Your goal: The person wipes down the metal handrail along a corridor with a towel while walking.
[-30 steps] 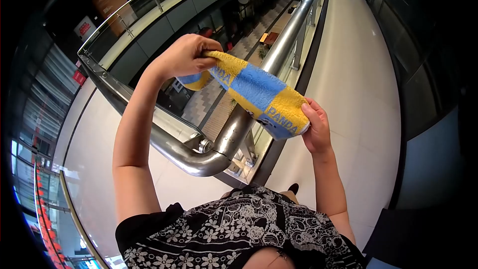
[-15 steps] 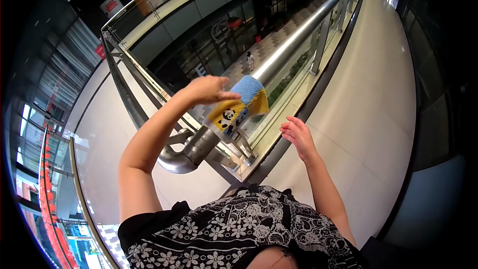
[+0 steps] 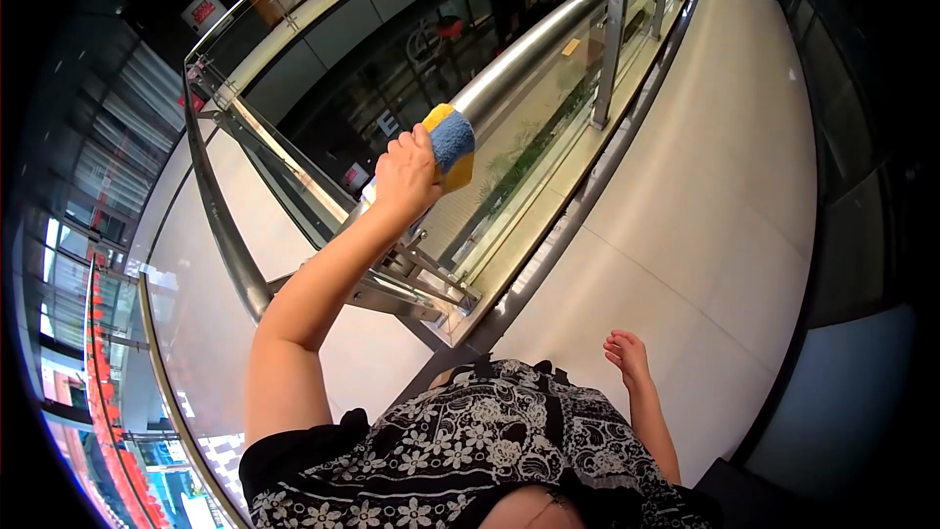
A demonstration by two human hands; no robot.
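Cloth (image 3: 450,142) sits bunched in my left hand (image 3: 406,176), gripped tight and pressed on the steel handrail (image 3: 548,29); my right hand (image 3: 627,355) hangs loosely open, near my body.

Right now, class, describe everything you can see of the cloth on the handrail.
The cloth is a fluffy terry towel in yellow and blue patches, bunched into a wad. It sits pressed on top of the shiny metal handrail, wrapped in the grip of the left hand. Most of it is hidden by the fingers; no print shows.
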